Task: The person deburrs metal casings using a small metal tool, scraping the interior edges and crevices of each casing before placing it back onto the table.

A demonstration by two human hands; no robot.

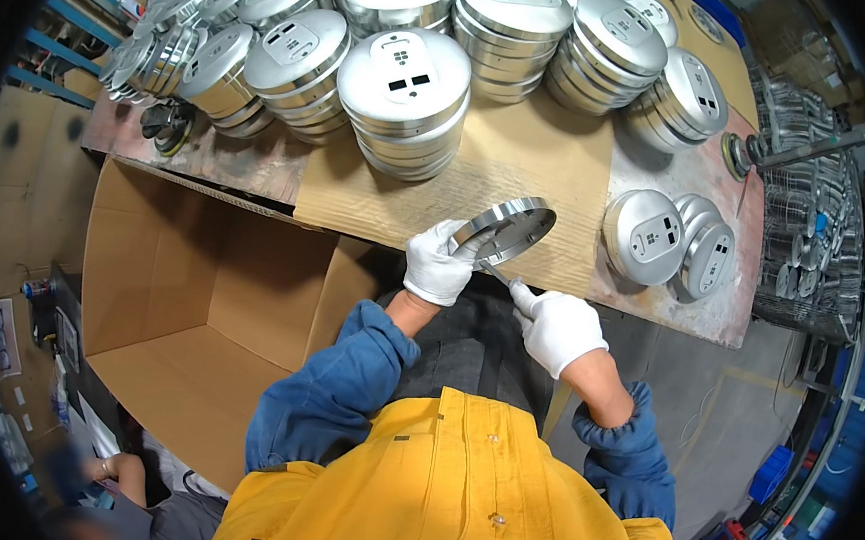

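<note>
My left hand (438,263), in a white glove, grips a round silver metal cover (493,218) by its near left edge. The cover is tilted up above the table's front edge, its hollow inner side turned toward my right. My right hand (561,329), also gloved in white, is closed around a slim grey metal hand tool (495,272). The tool's end touches or lies very near the cover's lower rim; its exact kind is not clear. Nearest on the table is a stack of similar covers (405,83) with small black rectangular openings in their tops.
Several more stacks of covers (514,35) fill the back of the table. A few loose covers (643,237) lie at the right on the reddish tabletop (730,241). A large open cardboard box (201,284) stands at the left below the edge. Another person (136,500) is at lower left.
</note>
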